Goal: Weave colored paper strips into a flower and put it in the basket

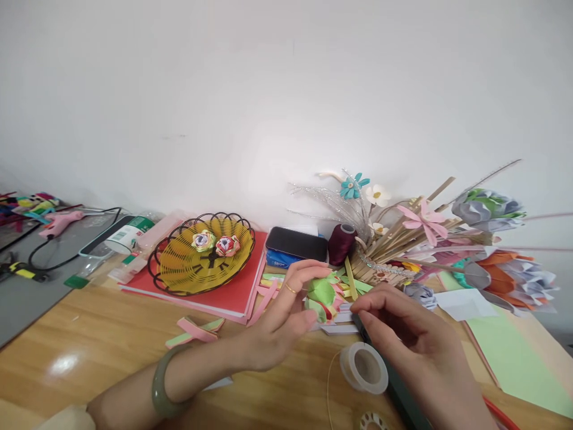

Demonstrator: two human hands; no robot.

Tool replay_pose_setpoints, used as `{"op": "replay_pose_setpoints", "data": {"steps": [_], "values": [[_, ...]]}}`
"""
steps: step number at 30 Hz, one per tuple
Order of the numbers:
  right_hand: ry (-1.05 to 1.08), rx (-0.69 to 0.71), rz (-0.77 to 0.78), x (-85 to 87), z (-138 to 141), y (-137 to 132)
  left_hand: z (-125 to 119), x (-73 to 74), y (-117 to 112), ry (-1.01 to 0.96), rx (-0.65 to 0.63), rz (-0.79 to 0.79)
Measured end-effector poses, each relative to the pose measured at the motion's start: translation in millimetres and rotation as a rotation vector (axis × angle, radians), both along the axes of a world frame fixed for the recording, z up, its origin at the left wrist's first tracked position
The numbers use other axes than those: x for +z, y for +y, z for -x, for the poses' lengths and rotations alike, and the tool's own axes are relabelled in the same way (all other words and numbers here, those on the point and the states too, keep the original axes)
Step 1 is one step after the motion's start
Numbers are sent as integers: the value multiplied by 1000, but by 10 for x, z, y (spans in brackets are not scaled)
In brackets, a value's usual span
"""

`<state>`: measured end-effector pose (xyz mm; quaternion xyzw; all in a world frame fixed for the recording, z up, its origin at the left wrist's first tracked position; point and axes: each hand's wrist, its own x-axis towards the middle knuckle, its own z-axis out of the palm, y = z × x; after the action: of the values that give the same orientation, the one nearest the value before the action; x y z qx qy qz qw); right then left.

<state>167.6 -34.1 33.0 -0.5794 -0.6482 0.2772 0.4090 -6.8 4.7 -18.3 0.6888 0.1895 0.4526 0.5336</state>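
My left hand is closed round a small folded paper flower, mostly light green with some pink and red, its thumb below and its fingers above. To the right, my right hand makes a pinch with thumb and forefinger. What sits between those fingertips, if anything, is too small to tell. Below the hands stands a clear plastic spool, and a thin thread curves down at its left. A dark long tool or case lies partly under my right hand.
A yellow wicker basket with two paper flowers rests on red paper. Behind the hands are a phone and a maroon thread cone. Crafted flowers fill the right. Paper strips and a pink glue gun lie left.
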Motion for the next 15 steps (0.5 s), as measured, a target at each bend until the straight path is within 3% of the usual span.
{"op": "replay_pose_setpoints", "data": {"steps": [7, 15], "values": [[39, 67, 34, -42, -44, 4, -10, -18, -35, -124, -59, 43], [100, 126, -81, 9, -9, -22, -61, 12, -40, -375, -144, 326]]}}
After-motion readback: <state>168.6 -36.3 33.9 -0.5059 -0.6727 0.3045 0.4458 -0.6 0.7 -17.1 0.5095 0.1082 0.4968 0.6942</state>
